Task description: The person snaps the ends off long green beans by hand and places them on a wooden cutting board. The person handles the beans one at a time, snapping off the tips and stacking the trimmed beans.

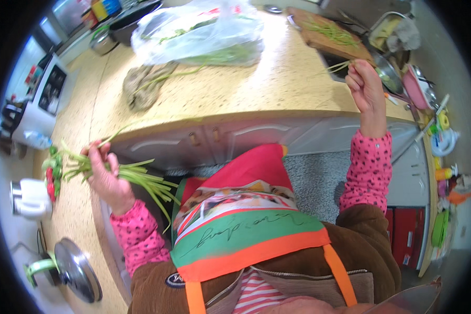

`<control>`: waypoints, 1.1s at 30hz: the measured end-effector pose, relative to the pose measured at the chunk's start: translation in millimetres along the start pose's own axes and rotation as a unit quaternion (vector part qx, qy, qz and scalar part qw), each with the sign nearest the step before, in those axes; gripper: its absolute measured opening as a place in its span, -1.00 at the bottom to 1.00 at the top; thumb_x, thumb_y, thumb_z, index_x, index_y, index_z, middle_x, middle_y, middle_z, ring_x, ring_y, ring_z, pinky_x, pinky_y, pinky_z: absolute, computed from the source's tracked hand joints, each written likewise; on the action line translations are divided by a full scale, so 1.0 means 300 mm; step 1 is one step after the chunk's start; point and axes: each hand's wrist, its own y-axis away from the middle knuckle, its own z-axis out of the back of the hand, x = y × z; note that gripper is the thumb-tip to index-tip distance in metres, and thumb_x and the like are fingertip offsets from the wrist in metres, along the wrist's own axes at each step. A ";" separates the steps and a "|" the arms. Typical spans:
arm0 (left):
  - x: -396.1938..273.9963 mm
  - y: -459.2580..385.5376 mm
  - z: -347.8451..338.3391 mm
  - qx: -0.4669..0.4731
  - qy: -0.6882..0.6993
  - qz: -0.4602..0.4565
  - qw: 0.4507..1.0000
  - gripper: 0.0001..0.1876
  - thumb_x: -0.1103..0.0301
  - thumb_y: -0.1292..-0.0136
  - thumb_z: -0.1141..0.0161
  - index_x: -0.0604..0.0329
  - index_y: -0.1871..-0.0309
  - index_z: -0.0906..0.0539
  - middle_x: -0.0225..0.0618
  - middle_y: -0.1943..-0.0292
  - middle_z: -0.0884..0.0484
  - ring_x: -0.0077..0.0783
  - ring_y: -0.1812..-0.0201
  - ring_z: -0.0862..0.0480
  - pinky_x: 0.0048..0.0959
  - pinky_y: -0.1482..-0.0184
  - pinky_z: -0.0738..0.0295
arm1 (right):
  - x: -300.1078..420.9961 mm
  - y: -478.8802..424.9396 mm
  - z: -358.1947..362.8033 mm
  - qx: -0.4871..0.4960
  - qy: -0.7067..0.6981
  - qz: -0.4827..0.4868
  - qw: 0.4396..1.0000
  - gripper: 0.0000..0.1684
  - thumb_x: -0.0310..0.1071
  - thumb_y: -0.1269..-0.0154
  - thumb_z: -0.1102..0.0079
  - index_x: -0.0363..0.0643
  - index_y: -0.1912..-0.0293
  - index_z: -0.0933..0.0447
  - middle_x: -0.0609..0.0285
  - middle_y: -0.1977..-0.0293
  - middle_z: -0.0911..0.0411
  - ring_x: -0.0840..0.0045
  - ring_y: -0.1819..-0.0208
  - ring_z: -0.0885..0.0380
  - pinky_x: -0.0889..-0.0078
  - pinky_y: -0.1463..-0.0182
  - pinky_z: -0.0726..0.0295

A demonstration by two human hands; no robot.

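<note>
My left hand [106, 170], at the left over the counter's front edge, holds a bunch of thin green stalks [149, 182] that hang out on both sides of it. One long stalk rises from its fingers to the right. My right hand [363, 80] is raised near the cutting board, its fingers closed on a few thin pale stalks [338, 66]. Cut green stalks [335, 33] lie on the wooden cutting board [306, 19] behind it. A clear plastic bag of leafy greens [204, 39] lies at the counter's back, with a crumpled brown-grey cloth [143, 86] before it and a stalk across the cloth.
At the left are green and red peppers [53, 172], a white electric kettle [33, 202] and a glass pot lid [76, 271]. Pans, a pink basin [416, 88] and bottles crowd the right side. The beige counter [235, 94] curves around me above grey cabinet doors [251, 137].
</note>
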 end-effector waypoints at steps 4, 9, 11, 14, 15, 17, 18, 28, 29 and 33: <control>0.004 -0.003 0.002 0.030 0.008 -0.004 1.000 -0.86 0.41 -0.42 -0.07 0.20 0.02 -0.51 -0.23 0.16 -0.64 -0.60 0.28 -0.66 -0.77 0.67 -0.18 | 0.112 -0.154 0.101 -0.044 0.077 0.058 0.994 -0.95 -0.52 -0.26 -0.15 -0.28 0.26 -0.50 0.27 0.44 -0.46 0.74 0.57 -0.24 0.65 0.54 -0.22; -0.017 0.007 -0.034 0.036 0.002 -0.008 0.999 -0.86 0.41 -0.44 -0.06 0.20 0.01 -0.51 -0.23 0.16 -0.62 -0.60 0.27 -0.65 -0.79 0.67 -0.19 | 0.149 -0.300 0.169 -0.137 0.384 0.142 0.902 -0.92 -0.46 -0.23 -0.15 -0.28 0.29 -0.54 0.28 0.51 -0.50 0.67 0.57 -0.42 0.60 0.51 -0.41; -0.026 0.010 -0.039 0.040 -0.008 -0.013 0.999 -0.85 0.40 -0.43 -0.06 0.20 0.00 -0.51 -0.23 0.14 -0.62 -0.59 0.25 -0.64 -0.78 0.66 -0.19 | 0.097 -0.369 0.238 -0.153 0.440 0.126 0.876 -0.89 -0.44 -0.20 -0.14 -0.25 0.28 -0.57 0.27 0.49 -0.54 0.62 0.55 -0.51 0.55 0.46 -0.52; -0.039 0.008 -0.034 0.047 -0.015 -0.016 0.999 -0.84 0.40 -0.43 -0.07 0.19 0.00 -0.51 -0.22 0.11 -0.62 -0.56 0.21 -0.67 -0.76 0.64 -0.19 | 0.033 -0.422 0.273 -0.133 0.480 -0.004 0.867 -0.87 -0.45 -0.21 -0.07 -0.23 0.28 -0.58 0.27 0.39 -0.58 0.57 0.46 -0.58 0.43 0.34 -0.64; -0.037 0.009 -0.043 0.052 -0.013 -0.013 0.998 -0.84 0.40 -0.43 -0.07 0.19 0.00 -0.51 -0.22 0.11 -0.62 -0.56 0.21 -0.67 -0.76 0.64 -0.18 | 0.017 -0.437 0.317 -0.124 0.559 0.025 0.820 -0.86 -0.46 -0.20 -0.06 -0.23 0.29 -0.59 0.26 0.39 -0.59 0.55 0.45 -0.59 0.42 0.35 -0.63; -0.030 0.009 -0.071 0.067 -0.011 -0.003 0.998 -0.84 0.40 -0.43 -0.07 0.19 0.00 -0.51 -0.22 0.11 -0.62 -0.57 0.22 -0.66 -0.77 0.64 -0.18 | -0.012 -0.455 0.431 -0.106 0.700 0.075 0.702 -0.84 -0.47 -0.18 -0.03 -0.24 0.31 -0.59 0.25 0.39 -0.61 0.52 0.44 -0.60 0.41 0.35 -0.62; -0.042 0.014 -0.074 0.059 -0.015 -0.006 0.998 -0.85 0.40 -0.43 -0.06 0.20 0.01 -0.51 -0.22 0.12 -0.62 -0.59 0.24 -0.65 -0.78 0.65 -0.18 | -0.028 -0.457 0.405 -0.087 0.711 0.141 0.683 -0.82 -0.46 -0.15 -0.02 -0.25 0.30 -0.60 0.19 0.40 -0.64 0.50 0.36 -0.63 0.40 0.30 -0.59; -0.050 0.055 -0.174 0.078 -0.009 0.007 0.997 -0.88 0.46 -0.41 -0.08 0.18 0.05 -0.51 -0.24 0.15 -0.62 -0.62 0.33 -0.66 -0.78 0.67 -0.13 | -0.082 -0.096 -0.184 0.085 0.444 0.027 0.892 -0.70 -0.39 -0.36 0.06 -0.24 0.06 -0.61 0.30 0.21 -0.64 0.70 0.26 -0.55 0.62 0.25 -0.50; -0.055 0.064 -0.184 0.079 -0.002 0.009 0.997 -0.88 0.46 -0.41 -0.08 0.18 0.04 -0.52 -0.23 0.15 -0.62 -0.61 0.32 -0.67 -0.78 0.67 -0.13 | -0.105 -0.028 -0.263 0.156 0.398 0.019 0.904 -0.69 -0.37 -0.38 0.06 -0.23 0.03 -0.60 0.29 0.18 -0.64 0.71 0.24 -0.55 0.65 0.25 -0.49; -0.055 0.083 -0.201 0.108 0.007 0.009 0.994 -0.88 0.46 -0.42 -0.07 0.17 0.04 -0.53 -0.21 0.15 -0.62 -0.54 0.29 -0.67 -0.77 0.67 -0.15 | -0.218 0.196 -0.491 0.340 0.313 0.062 0.885 -0.70 -0.43 -0.37 -0.04 -0.29 -0.05 -0.53 0.31 0.16 -0.61 0.72 0.24 -0.54 0.64 0.23 -0.52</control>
